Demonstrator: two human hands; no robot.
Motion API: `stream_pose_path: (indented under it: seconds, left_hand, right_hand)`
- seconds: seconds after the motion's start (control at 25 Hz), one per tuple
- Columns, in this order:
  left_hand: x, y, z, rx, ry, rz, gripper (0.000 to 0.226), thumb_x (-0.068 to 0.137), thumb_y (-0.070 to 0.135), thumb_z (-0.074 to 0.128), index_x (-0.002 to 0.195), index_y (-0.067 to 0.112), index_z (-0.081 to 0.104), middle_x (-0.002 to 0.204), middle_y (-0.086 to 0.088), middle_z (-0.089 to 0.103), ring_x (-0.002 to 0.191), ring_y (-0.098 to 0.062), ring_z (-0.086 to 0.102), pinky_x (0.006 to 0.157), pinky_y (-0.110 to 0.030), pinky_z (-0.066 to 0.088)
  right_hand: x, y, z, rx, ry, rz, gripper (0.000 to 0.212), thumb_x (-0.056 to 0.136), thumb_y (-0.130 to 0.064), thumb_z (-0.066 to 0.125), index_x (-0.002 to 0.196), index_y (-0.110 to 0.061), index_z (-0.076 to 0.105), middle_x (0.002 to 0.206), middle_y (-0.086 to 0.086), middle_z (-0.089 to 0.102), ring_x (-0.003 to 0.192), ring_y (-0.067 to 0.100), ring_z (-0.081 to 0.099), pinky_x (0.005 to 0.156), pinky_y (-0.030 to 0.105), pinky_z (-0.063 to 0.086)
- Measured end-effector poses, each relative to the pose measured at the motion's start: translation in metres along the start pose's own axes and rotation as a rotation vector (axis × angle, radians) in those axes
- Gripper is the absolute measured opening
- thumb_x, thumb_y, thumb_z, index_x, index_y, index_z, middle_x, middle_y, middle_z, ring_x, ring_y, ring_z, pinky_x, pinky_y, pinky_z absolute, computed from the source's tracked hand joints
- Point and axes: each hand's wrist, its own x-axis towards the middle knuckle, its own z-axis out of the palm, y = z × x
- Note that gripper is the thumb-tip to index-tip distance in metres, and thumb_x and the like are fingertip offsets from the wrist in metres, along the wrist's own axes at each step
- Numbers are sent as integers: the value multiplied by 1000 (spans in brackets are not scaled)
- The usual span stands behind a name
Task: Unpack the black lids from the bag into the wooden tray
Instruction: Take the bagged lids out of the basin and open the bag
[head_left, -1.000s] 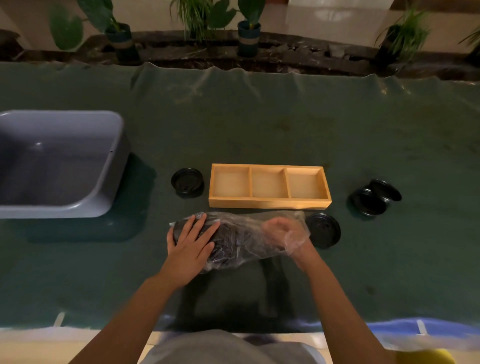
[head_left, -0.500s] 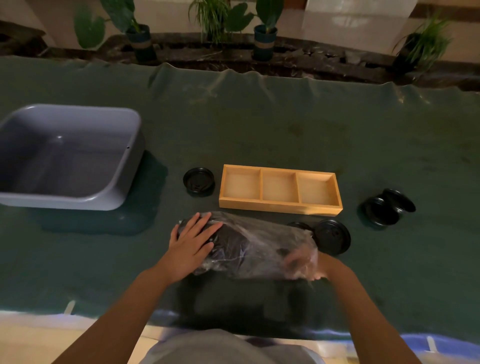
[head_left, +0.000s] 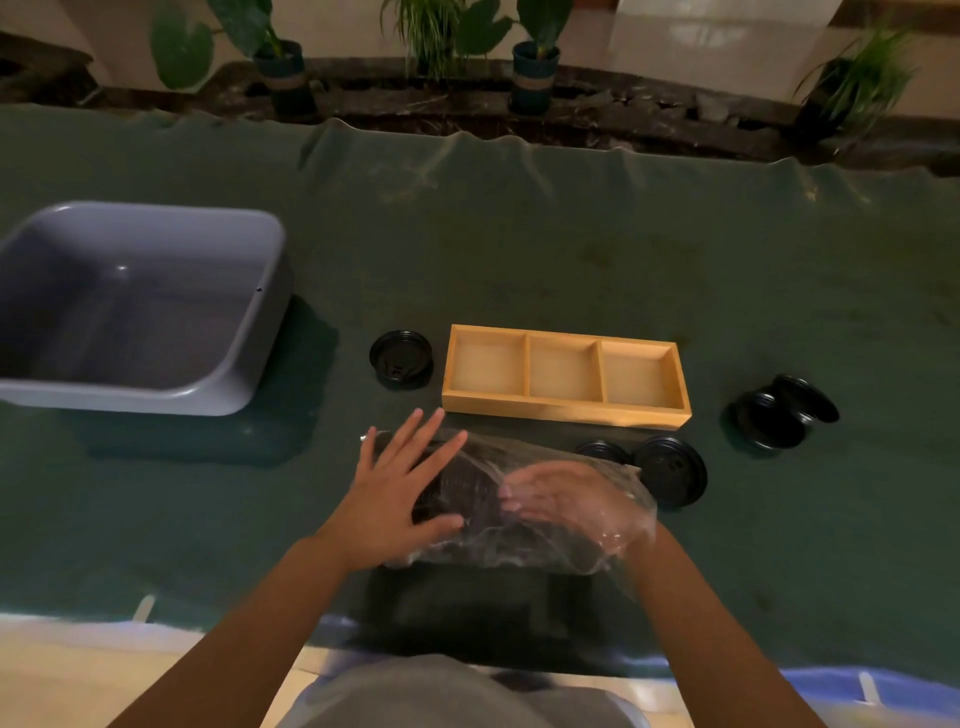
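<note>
I noted a grey tub (head_left: 244, 358) on the green cloth (head_left: 519, 249), far left of centre. Potted plants (head_left: 535, 67) stood along the ledge (head_left: 623, 111) beyond the cloth's far edge.

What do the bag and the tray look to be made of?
Bag: thin clear plastic film, glossy and crinkled; the right hand shows through it. Tray: light unpainted wood, likely matte, with plain board walls and dividers.
</note>
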Motion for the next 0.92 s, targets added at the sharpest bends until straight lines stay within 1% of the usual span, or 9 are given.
stream_pose_path:
  seconds: [0.08,0.16,0.28,0.36,0.44,0.6,0.68,0.8,0.92]
  left_hand:
    - [0,1,7,85,-100,17,94,68,84,33,136,50,-22,153,12,-24,140,-12,-26,110,-56,-16]
    - [1,1,14,155,-150,2,101,65,84,38,132,49,-30,150,10,-29,140,-16,-28,108,-58,-20]
    - [3,2,17,180,-123,-93,105,64,79,46,132,51,-29,149,6,-35,137,-21,-34,104,-63,-19]
    - [2,-1,16,123,-118,-166,104,65,76,50,131,54,-28,152,6,-30,138,-20,-32,105,-65,-12]
    - [0,-5,15,96,-140,-189,100,69,71,52,132,55,-24,157,6,-16,142,-19,-21,109,-65,2]
    - [5,-5,14,73,-138,-200,92,72,66,54,139,51,-7,158,4,-3,144,-21,-9,108,-64,15]
    - [8,-5,15,75,-137,-202,92,71,67,54,139,50,-7,158,4,-1,144,-21,-7,108,-64,16]
    - [9,-4,17,72,-132,-212,93,71,67,55,139,50,-7,158,3,0,144,-22,-6,108,-64,18]
    - [8,-4,19,70,-118,-221,94,71,66,55,139,50,-8,158,3,-1,144,-22,-6,108,-64,18]
  right_hand:
    - [3,3,4,-67,-95,26,27,89,4,40,111,8,55,106,25,67,92,30,69,82,35,58]
    - [9,16,10,-233,2,132,27,86,-12,60,112,-5,56,103,16,71,90,28,71,71,29,59]
    - [23,36,12,-399,454,124,34,78,-22,71,105,-10,53,88,8,70,64,21,70,49,24,54]
    - [29,39,11,-613,763,43,30,70,-35,75,86,-20,55,79,-2,63,66,15,64,51,26,50]
    - [30,41,9,-947,950,-19,29,68,-45,72,77,-27,51,78,-8,56,76,15,58,61,27,45]
    - [21,43,-1,-1221,908,-20,48,81,-40,62,119,-12,56,120,9,58,117,28,51,105,43,35]
    - [15,41,-5,-1273,904,62,48,85,-34,59,124,-8,54,130,13,54,122,30,48,106,37,34]
    - [12,37,2,-1079,851,310,43,86,-37,57,120,-11,57,126,12,56,114,27,53,96,33,42]
    - [17,33,12,-1203,737,223,36,85,-34,58,112,-10,60,115,12,62,103,24,57,91,34,45]
